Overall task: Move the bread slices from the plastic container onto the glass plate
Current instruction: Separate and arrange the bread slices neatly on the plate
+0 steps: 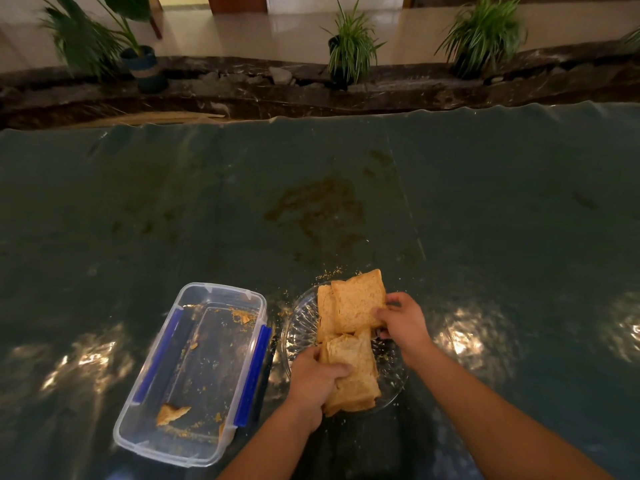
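A clear plastic container (221, 296) with blue side clips sits on the table left of centre; it holds only crumbs and a torn bread scrap (171, 413). To its right a cut-glass plate (298, 327) carries two stacks of brown bread slices. My left hand (313, 386) grips the near stack (360, 375) at its left edge. The far stack (353, 303) is held at its right edge by my right hand (401, 320).
A dark green plastic sheet (311, 188) covers the table, with a brown stain at its middle and crumbs around the plate. Beyond the far edge runs a dark stone ledge with potted plants (349, 50).
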The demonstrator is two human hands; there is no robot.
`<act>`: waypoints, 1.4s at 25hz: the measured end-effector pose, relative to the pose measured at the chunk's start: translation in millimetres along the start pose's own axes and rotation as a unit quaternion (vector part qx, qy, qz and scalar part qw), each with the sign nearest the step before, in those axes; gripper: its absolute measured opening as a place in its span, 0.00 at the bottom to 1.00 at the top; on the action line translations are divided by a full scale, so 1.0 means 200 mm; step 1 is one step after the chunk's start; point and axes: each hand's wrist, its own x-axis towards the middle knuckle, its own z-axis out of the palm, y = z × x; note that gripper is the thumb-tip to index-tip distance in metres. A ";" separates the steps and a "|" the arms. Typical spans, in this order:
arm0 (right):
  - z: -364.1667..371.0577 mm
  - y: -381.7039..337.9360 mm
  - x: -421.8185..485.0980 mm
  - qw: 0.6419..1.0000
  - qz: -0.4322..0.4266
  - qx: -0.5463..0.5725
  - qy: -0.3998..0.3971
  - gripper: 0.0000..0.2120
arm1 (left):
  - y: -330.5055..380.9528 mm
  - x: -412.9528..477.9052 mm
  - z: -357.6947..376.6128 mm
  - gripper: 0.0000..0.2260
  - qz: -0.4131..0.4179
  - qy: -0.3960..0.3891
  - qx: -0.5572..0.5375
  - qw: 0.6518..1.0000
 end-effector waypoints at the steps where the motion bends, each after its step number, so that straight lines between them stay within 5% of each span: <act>1: -0.01 -0.01 0.00 1.000 0.002 0.015 0.001 0.11 | 0.01 -0.01 -0.03 0.23 -0.011 -0.009 -0.017 1.000; 7: -0.12 0.06 -0.04 0.998 0.050 0.029 0.031 0.14 | 0.03 -0.01 -0.26 0.24 -0.018 -0.039 -0.093 0.995; 9: -0.15 0.09 -0.07 0.993 0.030 -0.108 0.025 0.17 | 0.03 0.00 -0.29 0.26 -0.017 -0.040 -0.104 0.994; 13: -0.17 0.08 -0.11 0.906 -0.080 -0.409 0.074 0.16 | 0.04 0.03 -0.30 0.30 -0.017 -0.034 -0.101 0.994; 22: -0.20 0.14 -0.19 0.926 -0.155 -0.331 0.093 0.07 | 0.17 0.16 -0.23 0.31 -0.024 -0.053 -0.129 0.990; 29: -0.18 0.13 -0.26 0.897 -0.237 -0.359 0.100 0.11 | 0.14 0.25 -0.20 0.28 0.038 0.033 0.106 0.993; 35: 0.15 -0.05 -0.24 0.861 -0.293 -0.411 -0.059 0.05 | 0.13 0.24 -0.14 0.14 0.066 0.141 0.054 0.986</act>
